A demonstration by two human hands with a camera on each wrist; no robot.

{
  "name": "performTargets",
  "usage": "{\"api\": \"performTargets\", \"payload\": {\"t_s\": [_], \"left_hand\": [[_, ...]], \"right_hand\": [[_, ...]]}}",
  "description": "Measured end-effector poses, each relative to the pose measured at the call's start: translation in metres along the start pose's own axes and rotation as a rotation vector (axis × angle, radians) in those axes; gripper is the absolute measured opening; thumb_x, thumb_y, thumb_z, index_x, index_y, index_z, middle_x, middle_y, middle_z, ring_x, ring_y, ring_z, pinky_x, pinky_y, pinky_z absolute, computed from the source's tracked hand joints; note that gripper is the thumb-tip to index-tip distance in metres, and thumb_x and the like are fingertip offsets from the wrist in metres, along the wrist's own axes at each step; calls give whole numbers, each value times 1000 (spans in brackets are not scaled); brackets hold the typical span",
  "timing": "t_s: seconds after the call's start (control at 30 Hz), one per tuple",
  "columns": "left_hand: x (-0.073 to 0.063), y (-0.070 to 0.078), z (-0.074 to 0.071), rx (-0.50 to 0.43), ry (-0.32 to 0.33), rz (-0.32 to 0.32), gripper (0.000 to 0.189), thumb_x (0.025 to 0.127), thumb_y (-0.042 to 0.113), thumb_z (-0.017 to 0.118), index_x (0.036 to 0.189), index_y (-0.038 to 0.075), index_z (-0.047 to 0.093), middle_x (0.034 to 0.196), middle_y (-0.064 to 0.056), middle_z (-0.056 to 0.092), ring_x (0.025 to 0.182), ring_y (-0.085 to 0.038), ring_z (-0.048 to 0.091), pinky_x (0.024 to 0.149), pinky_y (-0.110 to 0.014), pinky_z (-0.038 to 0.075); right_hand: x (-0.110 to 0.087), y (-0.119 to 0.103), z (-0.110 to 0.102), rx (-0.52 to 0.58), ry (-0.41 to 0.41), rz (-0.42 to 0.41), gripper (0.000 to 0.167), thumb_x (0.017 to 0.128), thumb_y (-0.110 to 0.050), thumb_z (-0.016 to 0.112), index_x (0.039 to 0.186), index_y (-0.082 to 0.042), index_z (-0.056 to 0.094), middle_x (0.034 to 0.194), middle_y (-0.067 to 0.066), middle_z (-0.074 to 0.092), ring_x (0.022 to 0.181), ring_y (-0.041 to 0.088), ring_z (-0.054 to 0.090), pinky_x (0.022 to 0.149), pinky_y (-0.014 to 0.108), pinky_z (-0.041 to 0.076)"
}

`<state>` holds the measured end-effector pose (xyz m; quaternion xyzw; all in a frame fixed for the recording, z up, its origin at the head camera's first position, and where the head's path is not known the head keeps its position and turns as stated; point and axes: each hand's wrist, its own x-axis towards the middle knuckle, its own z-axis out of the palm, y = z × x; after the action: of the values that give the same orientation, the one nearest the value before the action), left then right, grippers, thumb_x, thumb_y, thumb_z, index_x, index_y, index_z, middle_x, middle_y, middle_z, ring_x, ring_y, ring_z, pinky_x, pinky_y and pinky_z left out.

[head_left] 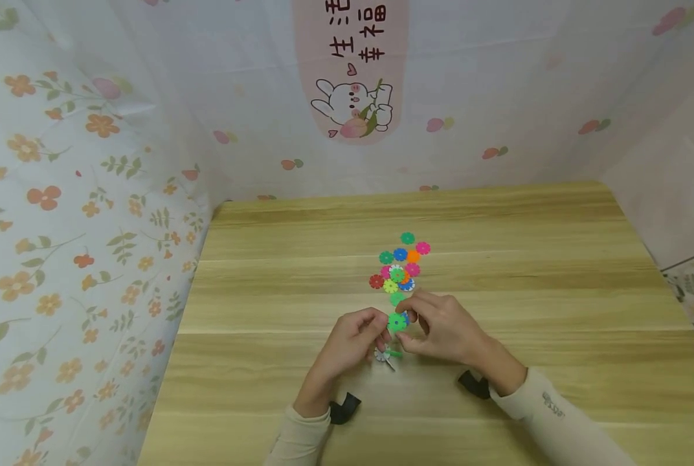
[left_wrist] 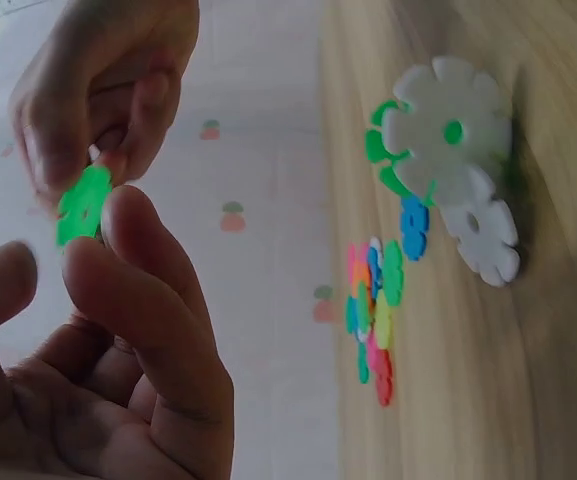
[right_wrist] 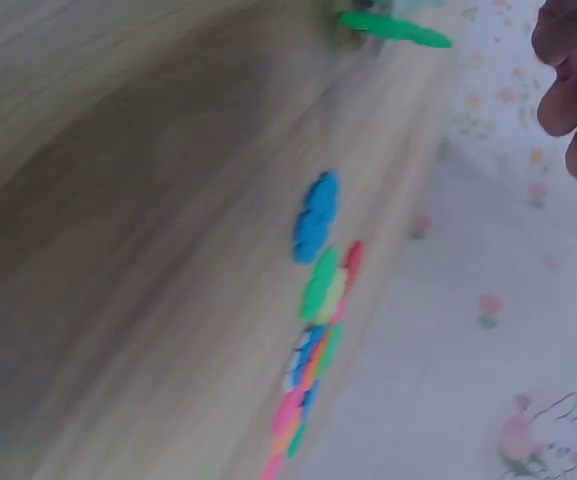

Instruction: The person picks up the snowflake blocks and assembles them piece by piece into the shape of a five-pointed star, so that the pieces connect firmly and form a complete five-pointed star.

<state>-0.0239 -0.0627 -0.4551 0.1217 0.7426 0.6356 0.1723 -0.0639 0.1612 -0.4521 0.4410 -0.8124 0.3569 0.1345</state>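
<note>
A green notched snowflake disc is held above the table between the two hands. My left hand has fingertips at its near edge; in the left wrist view one fingertip overlaps this green disc. From the other side my right hand pinches it with curled fingers. Below the left hand, white discs and a green one stand joined on the table. A blue disc lies beyond them. In the right wrist view the held disc is not seen, and curled fingers appear at the right edge.
A loose pile of pink, orange, yellow, blue, red and green discs lies farther back on the wooden table. Printed cloth hangs behind and to the left. Black bands are at the wrists.
</note>
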Motion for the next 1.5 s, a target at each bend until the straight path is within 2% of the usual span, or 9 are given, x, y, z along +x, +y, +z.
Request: {"api": "performTargets", "payload": {"t_s": [0.17, 0.27, 0.33, 0.5, 0.6, 0.67, 0.9, 1.2, 1.5], "left_hand": [[0, 1, 2, 18, -1, -7, 25, 104, 27, 57, 92, 8, 68, 71, -8, 66, 53, -23, 55, 46, -22, 45], [0, 0, 0, 34, 14, -26, 26, 103, 26, 58, 89, 6, 68, 71, -5, 66, 56, -27, 57, 48, -24, 49], [0, -2, -2, 43, 26, -39, 29, 103, 26, 58, 90, 3, 68, 73, -7, 67, 61, -33, 61, 49, -29, 52], [-1, -2, -9, 42, 65, -75, 32, 102, 27, 59, 93, -2, 67, 77, -14, 68, 69, -37, 64, 54, -45, 56], [-2, 1, -13, 33, 79, -86, 30, 102, 26, 61, 92, -2, 66, 77, -16, 68, 69, -34, 63, 54, -42, 56], [-2, 3, -14, 27, 82, -89, 28, 101, 24, 61, 92, -2, 66, 77, -15, 68, 68, -32, 63, 53, -38, 55], [-2, 7, -11, 11, 78, -100, 30, 101, 24, 61, 94, -5, 66, 75, -8, 67, 68, -24, 62, 53, -38, 55], [-4, 4, -9, 10, 84, -97, 34, 102, 26, 60, 95, -7, 65, 74, -7, 67, 65, -18, 61, 51, -35, 55], [-5, 6, -6, 4, 79, -89, 33, 103, 25, 59, 95, -6, 66, 74, -5, 67, 66, -18, 61, 53, -45, 56]], "right_hand": [[5, -9, 2, -19, -10, -29, 29, 74, -23, 81, 95, -10, 66, 78, -5, 54, 55, -3, 36, 49, 9, 32], [3, -5, 5, 33, -12, 10, 31, 75, -22, 82, 98, -10, 66, 79, -6, 54, 55, -3, 38, 48, 10, 34], [-2, 3, 8, 131, 2, 91, 35, 75, -17, 83, 105, -10, 65, 77, -7, 54, 54, -1, 40, 47, 13, 37], [-26, 35, 20, 446, 39, 441, 43, 77, -6, 86, 114, -7, 65, 73, 0, 54, 54, 9, 46, 47, 21, 40], [-40, 50, 29, 510, 4, 593, 40, 78, -10, 87, 113, -7, 68, 74, 4, 55, 56, 12, 48, 49, 23, 43], [-45, 55, 35, 492, -49, 639, 41, 78, -15, 88, 113, -10, 69, 73, 3, 55, 57, 12, 49, 51, 23, 44], [-44, 58, 45, 283, -158, 586, 40, 74, -25, 91, 109, -17, 73, 67, -7, 52, 56, 8, 47, 51, 24, 40], [-42, 54, 46, 165, -189, 570, 32, 76, -26, 90, 104, -18, 77, 64, -12, 47, 57, 6, 44, 52, 23, 37], [-41, 48, 53, 46, -184, 480, 29, 76, -23, 87, 100, -11, 74, 64, -13, 45, 56, 2, 41, 50, 21, 37]]}}
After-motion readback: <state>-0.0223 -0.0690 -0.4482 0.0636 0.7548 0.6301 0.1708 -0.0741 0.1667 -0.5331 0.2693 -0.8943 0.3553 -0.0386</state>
